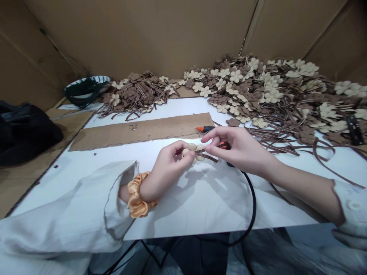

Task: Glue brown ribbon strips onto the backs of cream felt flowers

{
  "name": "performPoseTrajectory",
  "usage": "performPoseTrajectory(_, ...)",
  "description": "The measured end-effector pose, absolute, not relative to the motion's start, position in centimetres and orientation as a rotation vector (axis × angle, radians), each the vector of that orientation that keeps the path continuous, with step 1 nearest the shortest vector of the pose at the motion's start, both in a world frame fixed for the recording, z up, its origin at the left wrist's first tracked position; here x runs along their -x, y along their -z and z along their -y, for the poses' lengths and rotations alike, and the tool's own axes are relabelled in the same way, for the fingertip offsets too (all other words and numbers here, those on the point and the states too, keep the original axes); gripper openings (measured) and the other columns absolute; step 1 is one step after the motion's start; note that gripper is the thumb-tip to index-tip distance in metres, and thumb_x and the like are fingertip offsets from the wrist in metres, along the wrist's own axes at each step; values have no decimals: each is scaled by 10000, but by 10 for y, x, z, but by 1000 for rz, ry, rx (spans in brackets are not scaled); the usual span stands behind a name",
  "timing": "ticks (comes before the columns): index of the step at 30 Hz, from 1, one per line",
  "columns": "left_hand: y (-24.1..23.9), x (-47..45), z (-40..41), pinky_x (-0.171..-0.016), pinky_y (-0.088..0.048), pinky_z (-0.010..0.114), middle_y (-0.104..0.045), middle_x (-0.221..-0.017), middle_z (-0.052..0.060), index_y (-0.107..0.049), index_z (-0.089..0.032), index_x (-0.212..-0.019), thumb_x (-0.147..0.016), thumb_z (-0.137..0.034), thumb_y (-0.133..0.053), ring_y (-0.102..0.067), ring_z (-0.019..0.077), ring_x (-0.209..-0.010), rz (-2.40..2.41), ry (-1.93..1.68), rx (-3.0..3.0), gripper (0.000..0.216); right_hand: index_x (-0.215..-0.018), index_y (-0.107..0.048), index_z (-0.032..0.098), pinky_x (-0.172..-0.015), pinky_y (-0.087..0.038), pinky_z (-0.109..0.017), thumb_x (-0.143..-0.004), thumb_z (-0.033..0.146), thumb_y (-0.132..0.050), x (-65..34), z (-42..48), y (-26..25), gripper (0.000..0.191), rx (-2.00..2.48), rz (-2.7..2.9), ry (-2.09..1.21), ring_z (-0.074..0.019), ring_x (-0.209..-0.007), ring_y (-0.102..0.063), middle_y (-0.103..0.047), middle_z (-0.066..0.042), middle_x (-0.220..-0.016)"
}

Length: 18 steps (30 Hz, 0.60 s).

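Observation:
A cream fabric flower (195, 152) with a thin brown ribbon across it is pinched between both hands just above the white table (200, 198). My left hand (168, 170), with an orange scrunchie (137, 194) on the wrist, grips the flower's left side, fingers closed. On the flower's right side my right hand (239, 149) pinches it with fingers pressed together. Under the right hand lies an orange-tipped glue gun (205, 129), partly hidden, with its black cable (252, 206) running off the table's front edge.
A big heap of cream and brown flowers with ribbons (269, 91) fills the back right. A smaller brown heap (137, 93) lies back centre. A cardboard strip (143, 131) lies on the table, a bowl (86, 86) and black bag (25, 130) at left. Cardboard walls behind.

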<state>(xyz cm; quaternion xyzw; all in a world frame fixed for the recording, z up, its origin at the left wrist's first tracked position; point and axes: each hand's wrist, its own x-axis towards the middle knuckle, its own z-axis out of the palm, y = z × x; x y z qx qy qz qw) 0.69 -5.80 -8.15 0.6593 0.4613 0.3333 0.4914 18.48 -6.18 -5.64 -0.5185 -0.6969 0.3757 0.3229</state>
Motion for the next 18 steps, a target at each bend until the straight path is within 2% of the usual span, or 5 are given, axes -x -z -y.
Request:
performPoseTrajectory(10, 81, -8, 58, -522, -332, 216, -466, -599, -30, -524, -162, -701, -750, -288, -518, -421, 108, -554, -1112, -762, -1577, 135, -786, -675, 132, -484, -356, -212, -757, 192, -558, -186, 58, 56, 135, 1381, 1908, -1062, -97, -508, -508, -562, 25, -528)
performPoseTrajectory(18, 84, -7, 56, -556, -353, 225, -508, -620, -18, -547, -144, -690, -752, -278, -520, -456, 114, -590, -1126, -736, -1589, 150, -789, -658, 134, -501, -411, -207, -753, 281, -610, -181, 63, 58, 159, 1326, 1823, -1201, -95, -535, -526, -616, -2, -613)
